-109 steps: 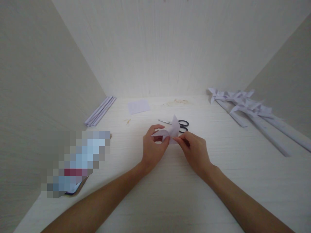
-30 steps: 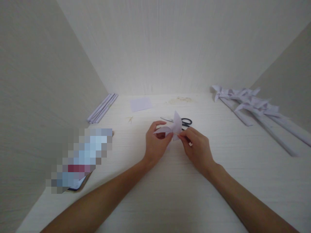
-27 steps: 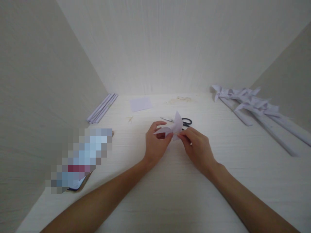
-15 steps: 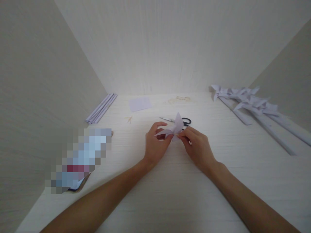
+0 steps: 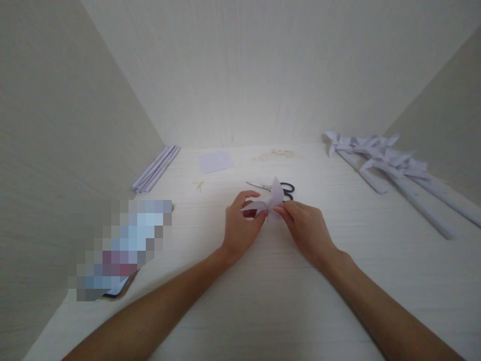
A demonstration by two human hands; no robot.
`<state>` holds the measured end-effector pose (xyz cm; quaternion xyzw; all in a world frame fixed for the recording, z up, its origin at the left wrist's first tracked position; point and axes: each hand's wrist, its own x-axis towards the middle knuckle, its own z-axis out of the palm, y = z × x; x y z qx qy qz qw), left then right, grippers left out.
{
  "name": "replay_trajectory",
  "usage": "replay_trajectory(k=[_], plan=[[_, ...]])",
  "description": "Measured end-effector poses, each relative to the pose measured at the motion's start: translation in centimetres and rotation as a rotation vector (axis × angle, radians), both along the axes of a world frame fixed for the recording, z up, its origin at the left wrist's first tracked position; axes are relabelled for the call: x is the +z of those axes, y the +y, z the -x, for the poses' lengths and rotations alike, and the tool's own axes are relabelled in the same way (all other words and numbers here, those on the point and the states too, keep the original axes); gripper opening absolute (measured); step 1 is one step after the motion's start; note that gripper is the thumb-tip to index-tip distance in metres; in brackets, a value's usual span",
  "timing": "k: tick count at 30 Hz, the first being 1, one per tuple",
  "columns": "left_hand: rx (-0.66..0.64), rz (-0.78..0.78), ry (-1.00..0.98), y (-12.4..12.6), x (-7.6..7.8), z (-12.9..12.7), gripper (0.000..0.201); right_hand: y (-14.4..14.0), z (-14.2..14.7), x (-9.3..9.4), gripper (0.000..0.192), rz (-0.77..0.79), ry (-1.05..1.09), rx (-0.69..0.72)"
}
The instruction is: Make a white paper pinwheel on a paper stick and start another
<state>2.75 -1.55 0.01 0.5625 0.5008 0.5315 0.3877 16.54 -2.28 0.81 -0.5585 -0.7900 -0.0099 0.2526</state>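
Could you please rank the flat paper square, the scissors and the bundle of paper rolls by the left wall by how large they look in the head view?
1. bundle of paper rolls
2. scissors
3. flat paper square; close to the scissors, so this order is unsure.

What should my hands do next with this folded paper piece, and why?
Probably bring the next loose flap in to the centre where the fingertips meet. Both hands, left hand and right hand, pinch the folded paper piece just above the table, and one flap stands up unfolded, unlike the finished pinwheels at right.
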Motion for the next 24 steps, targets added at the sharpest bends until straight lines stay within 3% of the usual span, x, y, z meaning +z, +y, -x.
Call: replay_trajectory(k=[8, 13, 17, 20, 24], plan=[[-0.020, 0.019, -0.019, 0.0, 0.2, -0.1, 0.031, -0.3, 0.3, 0.6, 0.010, -0.006, 0.334, -0.004], [-0.002, 0.029, -0.041, 0.1, 0.1, 0.0, 0.031, -0.1, 0.3, 0.2, 0.021, 0.167, 0.662, 0.015], [0.035, 0.043, -0.075, 0.4, -0.1, 0.1, 0.031, 0.2, 0.2, -0.4, 0.012, 0.301, 0.888, 0.118], [0.050, 0.053, -0.076, 0.5, -0.1, 0.1, 0.032, 0.3, 0.1, -0.5, 0.009, 0.264, 0.854, 0.133], [0.031, 0.057, -0.078, 0.4, 0.1, 0.1, 0.032, 0.1, -0.1, -0.1, 0.008, 0.107, 0.535, 0.090]])
